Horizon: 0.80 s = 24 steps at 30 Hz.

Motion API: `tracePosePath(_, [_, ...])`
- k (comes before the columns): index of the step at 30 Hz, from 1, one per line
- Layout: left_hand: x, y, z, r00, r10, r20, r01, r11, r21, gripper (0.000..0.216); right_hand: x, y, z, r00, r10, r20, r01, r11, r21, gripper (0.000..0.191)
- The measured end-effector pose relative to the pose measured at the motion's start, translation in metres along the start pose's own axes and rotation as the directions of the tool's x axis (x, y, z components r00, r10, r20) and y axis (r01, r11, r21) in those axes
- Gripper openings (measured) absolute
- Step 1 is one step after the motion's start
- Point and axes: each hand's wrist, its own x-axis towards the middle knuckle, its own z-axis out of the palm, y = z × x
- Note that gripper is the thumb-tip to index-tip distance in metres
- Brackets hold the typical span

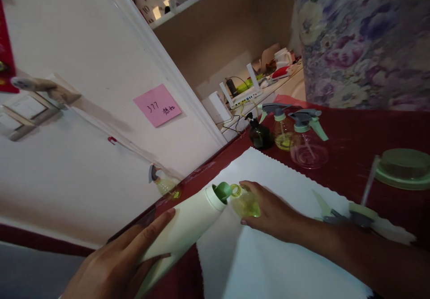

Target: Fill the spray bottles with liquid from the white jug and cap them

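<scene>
Two hands are full: the left hand (112, 261), outside the left edge of a white mat (285, 272), grips a pale jug (191, 220) whose long axis crosses that edge, its green spout (222, 191) right at the neck (235, 195) of a yellow bottle (247, 205), contact unclear; the right hand (273, 211), nearer this bottle, pinches it over the mat's left part

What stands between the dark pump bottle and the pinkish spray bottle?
A yellowish spray bottle stands between the dark pump bottle and the pinkish spray bottle, as the head view shows.
</scene>
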Motion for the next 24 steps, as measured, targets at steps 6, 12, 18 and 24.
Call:
tracePosePath(6, [-0.0009, -0.0008, -0.0001, 1.000, -0.010, 0.003, 0.010, 1.000, -0.022, 0.069, -0.0009, 0.0021, 0.0004, 1.000, -0.006, 0.001, 0.006, 1.000, -0.003, 0.079])
tracePosePath(12, [0.0020, 0.0006, -0.0039, 1.000, -0.018, -0.005, 0.017, 0.999, -0.037, 0.068, -0.0012, 0.0017, 0.0009, 1.000, -0.001, 0.000, 0.001, 1.000, -0.004, 0.080])
tracePosePath(18, [0.0053, 0.0006, -0.0048, 1.000, 0.004, 0.018, -0.004, 0.999, -0.041, 0.071, -0.0001, -0.0021, -0.0021, 1.000, -0.005, 0.013, 0.005, 1.000, 0.002, 0.079])
tracePosePath(24, [0.0066, 0.0022, -0.0061, 1.000, 0.010, 0.012, -0.010, 1.000, 0.010, 0.071, -0.0010, 0.0019, -0.0017, 1.000, -0.010, 0.009, 0.010, 1.000, -0.013, 0.079])
